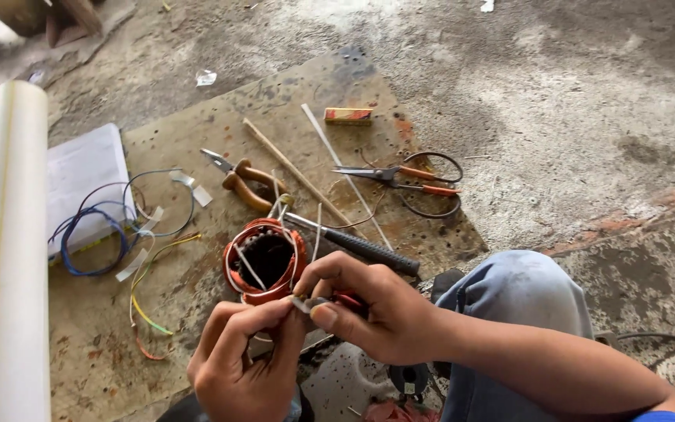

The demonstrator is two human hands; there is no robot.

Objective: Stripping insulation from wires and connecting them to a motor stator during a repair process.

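Note:
A round motor stator (266,259) wound with copper-orange coil wire lies on a worn board (220,125) on the floor. My left hand (242,361) and my right hand (373,309) meet just below it, near its lower right rim. Both pinch the same small pale piece of sleeve or wire end (304,304) between thumb and fingertips. Thin white strips stick out of the stator's bore. My right knee in blue jeans (513,293) is at the right.
Brown-handled pliers (237,177), orange-handled scissors (408,178), a black-handled tool (357,246), thin sticks (294,168) and a small box (348,116) lie on the board. Blue and yellow wires (107,230), a white sheet (80,168) and a pale roll (16,250) lie to the left.

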